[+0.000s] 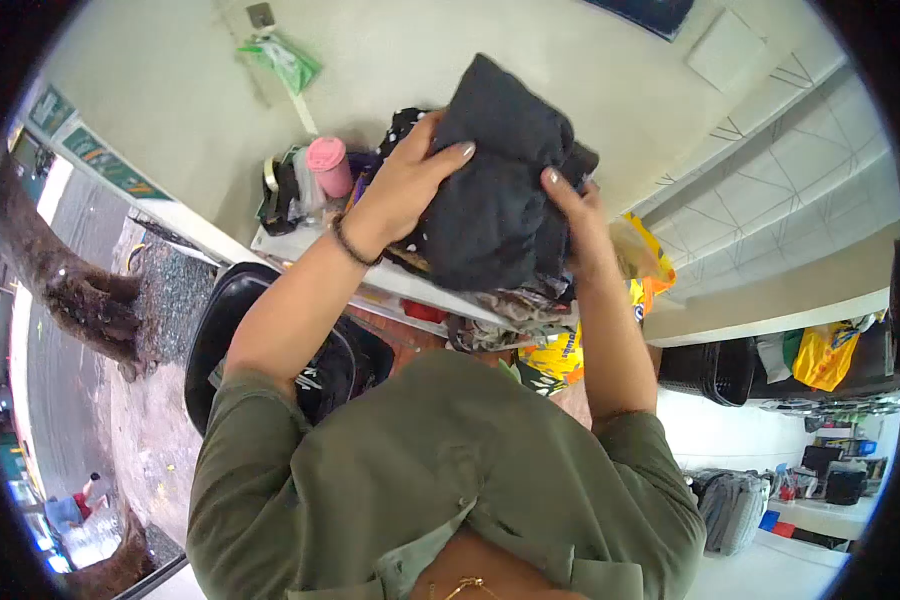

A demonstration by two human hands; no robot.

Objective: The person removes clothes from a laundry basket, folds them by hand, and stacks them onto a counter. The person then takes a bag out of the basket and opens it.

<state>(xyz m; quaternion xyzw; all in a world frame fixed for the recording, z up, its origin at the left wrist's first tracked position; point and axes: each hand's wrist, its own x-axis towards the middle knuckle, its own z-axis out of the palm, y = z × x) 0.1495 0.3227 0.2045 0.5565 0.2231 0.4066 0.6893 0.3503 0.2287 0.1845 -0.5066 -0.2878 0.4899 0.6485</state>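
A folded black garment (495,215) is held up in front of me between both hands. My left hand (415,185) grips its left side, thumb lying across the front and the other fingers behind. On the right edge, my right hand (582,220) has its thumb on the front, with the remaining fingers mostly hidden behind the cloth. Behind the garment, a black cloth with white dots (402,128) shows at the upper left. Patterned fabric (530,305) lies below it, by the edge of a white shelf (420,290).
A pink tumbler (330,168) and a roll of tape (270,176) stand left on the shelf. Below are a black chair (232,310) and yellow bags (555,362). A black basket (710,370) sits to the right. A green plastic bag (285,62) hangs on the wall.
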